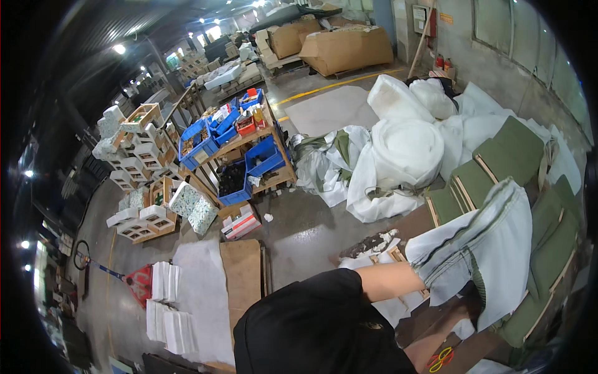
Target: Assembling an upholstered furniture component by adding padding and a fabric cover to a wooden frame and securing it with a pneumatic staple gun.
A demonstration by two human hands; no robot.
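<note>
A sewn cover piece [492, 243], white on its inner side with dark green seam edges, stands raised at the right. My left forearm [395, 280] reaches into its near edge, and the cloth hides that hand and its fingers. Lower down, my right forearm [436, 336] extends up toward the underside of the same cover, where its fingers cannot be made out. Beside the right forearm lie scissors [440, 359] with yellow and red handles. Under and around the cover are wooden slats [396, 254] and white sheet material.
Green upholstered panels [548, 230] with wooden edges line the right. Beyond them sit large white wadding rolls [408, 153]. A wooden rack [283, 140] with blue bins stands ahead. Stacked foam-covered frames [146, 162], white foam blocks [165, 282] and a red pallet jack [138, 283] are left.
</note>
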